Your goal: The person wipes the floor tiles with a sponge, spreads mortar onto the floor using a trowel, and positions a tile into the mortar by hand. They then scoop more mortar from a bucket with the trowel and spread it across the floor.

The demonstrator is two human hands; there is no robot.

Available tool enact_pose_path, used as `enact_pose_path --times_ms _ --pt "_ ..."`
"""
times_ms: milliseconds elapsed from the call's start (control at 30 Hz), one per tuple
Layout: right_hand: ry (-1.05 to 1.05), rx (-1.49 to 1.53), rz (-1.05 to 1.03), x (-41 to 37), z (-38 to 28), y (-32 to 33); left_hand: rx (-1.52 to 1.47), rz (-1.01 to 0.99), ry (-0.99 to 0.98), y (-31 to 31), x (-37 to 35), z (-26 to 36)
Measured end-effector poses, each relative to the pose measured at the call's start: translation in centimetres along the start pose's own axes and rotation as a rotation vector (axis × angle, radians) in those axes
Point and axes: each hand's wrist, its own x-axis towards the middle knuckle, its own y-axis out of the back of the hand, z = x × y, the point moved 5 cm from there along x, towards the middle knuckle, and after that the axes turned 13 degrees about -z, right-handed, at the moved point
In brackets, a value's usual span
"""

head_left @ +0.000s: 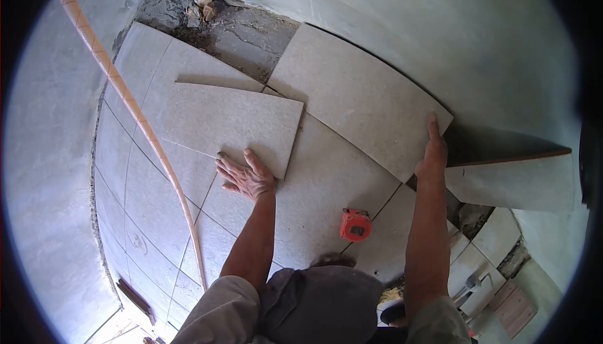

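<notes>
My left hand (248, 177) lies with fingers spread at the near edge of a loose floor tile (242, 115), its fingertips touching it. This loose piece rests on top of the laid tiles. At the right end of a large floor tile (352, 86) along the wall, my right hand (432, 152) grips the edge. One digit shows on the tile's face; the other fingers are hidden. A red tape measure (356, 225) sits on the tiled floor (308, 181) between my arms.
An orange hose (141, 115) crosses the floor at left. Bare mortar with debris (248, 36) shows at the back. Another tile (512, 184) leans by the right wall. A trowel-like tool (471, 284) and a wooden board (513, 308) lie at lower right.
</notes>
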Motion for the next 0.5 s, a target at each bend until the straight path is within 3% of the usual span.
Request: enact_pose_path --times_ms 133,200,333,400,500 --pt "0.134 -0.056 0.057 -2.6 -3.1 -1.8 -0.014 -0.012 -0.003 0.2 -0.1 0.1" --pt "0.369 -0.153 -0.021 -3.3 -6.3 -3.5 -0.009 -0.031 -0.021 0.2 -0.1 -0.2" --pt "0.574 -0.652 0.050 -8.6 -16.2 -8.0 -0.033 -0.021 -0.059 0.2 -0.1 -0.6" --pt "0.792 -0.846 0.035 -11.1 -21.8 -10.6 -0.057 -0.028 -0.055 0.3 -0.4 -0.9" --pt "0.787 -1.077 -0.044 -14.0 -28.0 -15.1 -0.050 -0.013 -0.068 -0.1 0.2 -1.1"
